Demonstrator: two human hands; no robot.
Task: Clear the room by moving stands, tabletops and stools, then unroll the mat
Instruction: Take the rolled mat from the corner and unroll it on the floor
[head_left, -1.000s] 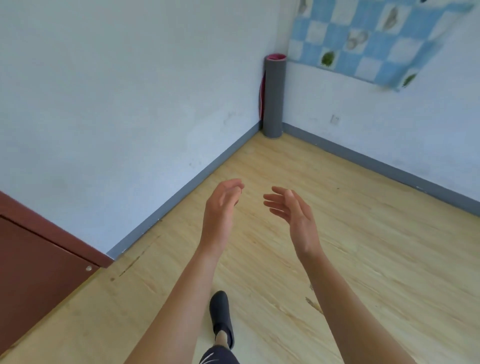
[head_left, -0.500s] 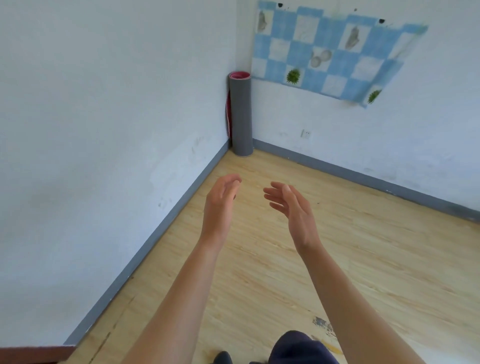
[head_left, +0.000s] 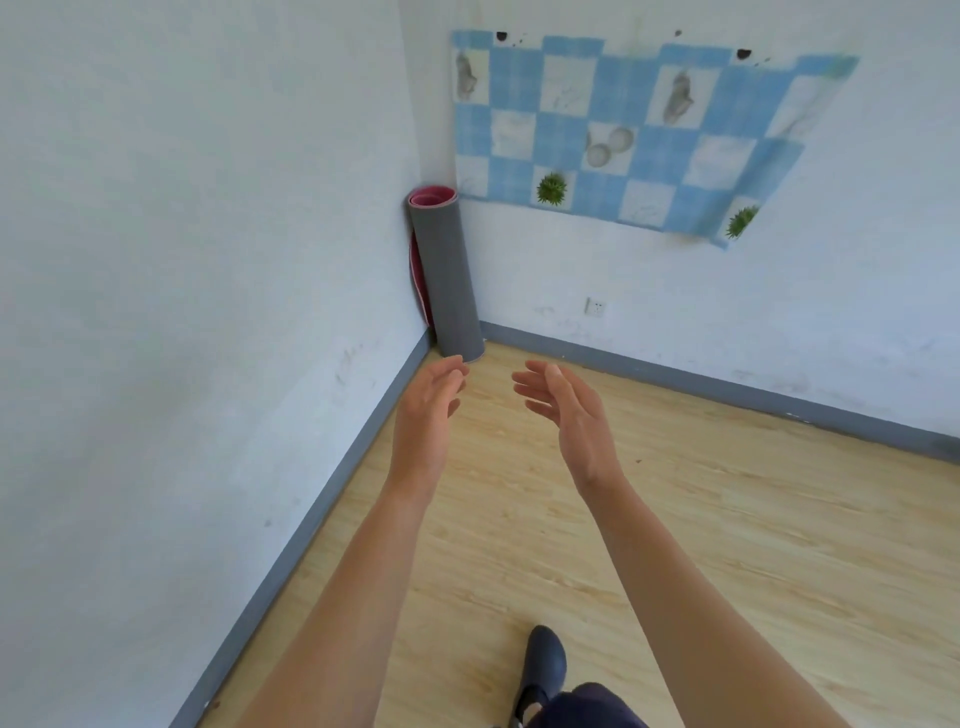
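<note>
A rolled mat, grey outside and pink inside, stands upright in the room's corner against both walls. My left hand is stretched forward with relaxed fingers, its fingertips close to the mat's base in the image, holding nothing. My right hand is held out beside it, palm turned inward, fingers loosely spread and empty. Neither hand touches the mat.
A blue and white checked cloth hangs on the far wall above a wall socket. White walls with a grey skirting board meet at the corner. Light wooden floor stretches right. My dark shoe is at the bottom.
I have walked closer to the corner; the rolled mat looks larger and nearer. The brown door at the left has left the view. Both hands stay raised and empty.
</note>
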